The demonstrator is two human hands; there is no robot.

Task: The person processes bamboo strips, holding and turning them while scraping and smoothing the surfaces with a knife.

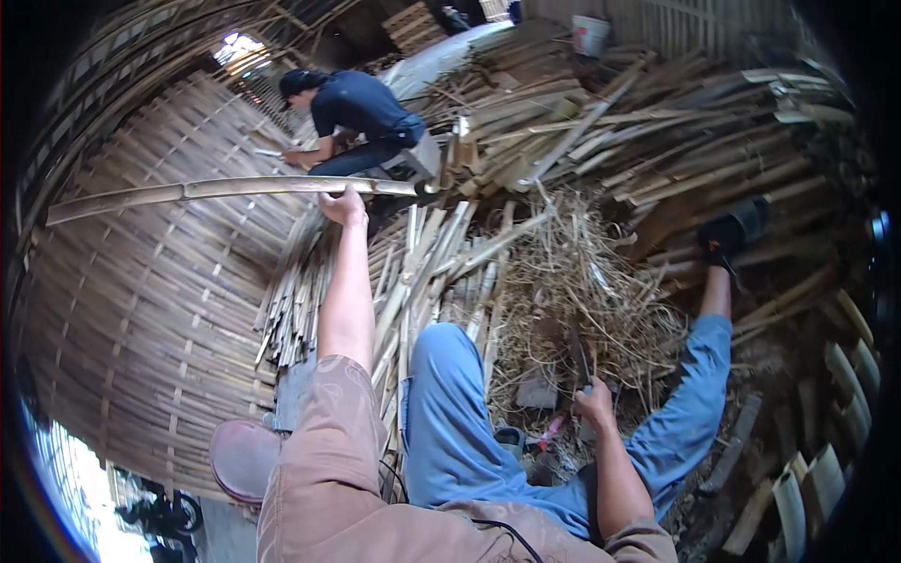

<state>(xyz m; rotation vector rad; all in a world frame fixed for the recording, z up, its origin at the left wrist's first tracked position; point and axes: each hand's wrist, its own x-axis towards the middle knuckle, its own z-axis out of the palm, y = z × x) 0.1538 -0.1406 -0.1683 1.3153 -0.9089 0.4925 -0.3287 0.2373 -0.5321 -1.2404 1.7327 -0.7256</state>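
Note:
My left arm reaches far forward, and my left hand (343,206) is closed around a long split bamboo strip (253,187) near its right end. The strip lies crosswise, raised in front of me, its far end stretching over the left side. Down by my bent right leg, my right hand (593,402) is closed on the handle of a knife (579,355), its dark blade pointing away from me. Around the blade lies a heap of curly bamboo shavings (591,272). Close to that hand are a small block (537,392) and a pink-handled object (552,430).
A large woven bamboo panel (141,310) fills the left. Ahead, another person (361,108) in dark clothes sits bent over work. Bamboo strips (413,272) lie between my left arm and the shavings. Split bamboo (812,497) is at lower right; a white bucket (589,36) stands far back.

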